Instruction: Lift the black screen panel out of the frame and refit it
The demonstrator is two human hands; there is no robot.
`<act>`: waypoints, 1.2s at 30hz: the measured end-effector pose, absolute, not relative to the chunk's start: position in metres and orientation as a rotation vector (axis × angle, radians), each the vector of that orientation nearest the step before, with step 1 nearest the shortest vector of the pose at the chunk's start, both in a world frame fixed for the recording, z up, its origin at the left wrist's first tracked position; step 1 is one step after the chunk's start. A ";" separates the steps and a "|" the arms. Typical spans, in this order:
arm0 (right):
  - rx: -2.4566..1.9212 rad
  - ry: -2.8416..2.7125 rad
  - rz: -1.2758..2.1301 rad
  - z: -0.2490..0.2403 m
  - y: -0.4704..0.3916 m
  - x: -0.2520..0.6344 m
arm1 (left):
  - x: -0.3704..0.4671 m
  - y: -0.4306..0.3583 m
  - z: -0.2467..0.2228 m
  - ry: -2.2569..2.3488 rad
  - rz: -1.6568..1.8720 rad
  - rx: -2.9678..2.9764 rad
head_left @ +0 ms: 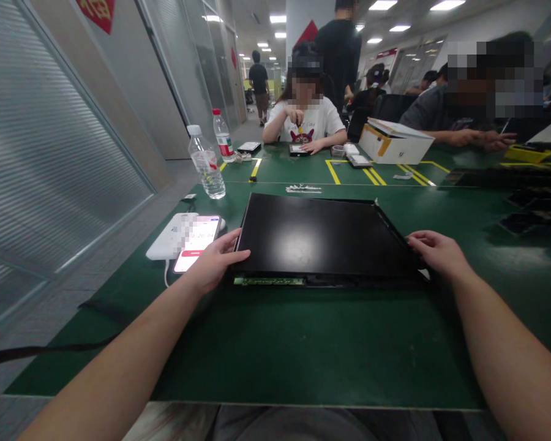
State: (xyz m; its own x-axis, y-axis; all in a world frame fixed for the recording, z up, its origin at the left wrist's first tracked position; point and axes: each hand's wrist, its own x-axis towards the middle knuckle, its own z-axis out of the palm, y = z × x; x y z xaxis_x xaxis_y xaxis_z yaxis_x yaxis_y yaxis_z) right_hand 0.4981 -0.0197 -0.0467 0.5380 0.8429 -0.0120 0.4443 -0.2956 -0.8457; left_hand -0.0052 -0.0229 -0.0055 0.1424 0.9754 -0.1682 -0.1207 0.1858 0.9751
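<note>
A black LCD panel (316, 236) is lying screen side up on the green tabletop (303, 349), directly in front of the person and between both hands. The left hand (215, 260) is grasping the panel's left edge, its thumb pressing on the top face near the corner while the fingers are curling around the side. The right hand (438, 252) is reaching the opposite edge, its fingertips bunching against the rim; whether that grip is pinching the panel or the thin black frame (392, 225) showing along that side, I cannot tell. A green circuit board strip (269, 282) is showing along the near edge, toward the left.

Beside the left hand, a lit smartphone (199, 245) is leaning on a white case (168, 239). Beyond them, a white-capped water bottle (206, 164) and a red-capped bottle (223, 138) are standing upright. Small white pieces (303, 189) are lying just past the panel's far edge. Across the tabletop, a co-worker in a white T-shirt (326, 116) is bending over a small black device (298, 150).
</note>
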 end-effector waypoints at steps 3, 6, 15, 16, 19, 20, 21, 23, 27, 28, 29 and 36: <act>-1.887 -1.023 0.613 -0.044 -0.019 0.496 | -0.007 -0.023 -0.005 1.082 1.035 1.093; -1.869 -1.011 0.641 -0.043 -0.018 0.495 | -0.008 -0.022 -0.006 1.080 1.021 1.126; -1.874 -1.056 0.602 -0.050 -0.018 0.502 | -0.007 -0.021 -0.010 1.012 1.089 1.159; -1.877 -1.061 0.602 -0.050 -0.018 0.502 | -0.006 -0.021 -0.010 1.001 1.082 1.150; -1.892 -1.068 0.601 -0.047 -0.019 0.501 | -0.005 -0.022 -0.009 0.960 1.086 1.144; -1.901 -1.068 0.601 -0.046 -0.019 0.500 | -0.004 -0.022 -0.008 0.944 1.089 1.143; -1.908 -1.066 0.600 -0.045 -0.019 0.499 | -0.004 -0.023 -0.008 0.929 1.090 1.140; -1.912 -1.057 0.604 -0.043 -0.020 0.496 | -0.003 -0.024 -0.006 0.907 1.085 1.126; -1.906 -1.027 0.625 -0.041 -0.020 0.493 | -0.003 -0.025 -0.005 0.909 1.088 1.113; -1.907 -1.020 0.634 -0.040 -0.020 0.492 | -0.003 -0.025 -0.006 0.913 1.090 1.113; -1.905 -1.012 0.649 -0.039 -0.020 0.491 | -0.003 -0.025 -0.006 0.916 1.092 1.112; -1.708 -0.881 0.854 -0.030 -0.023 0.487 | -0.004 -0.023 -0.008 0.911 1.108 1.076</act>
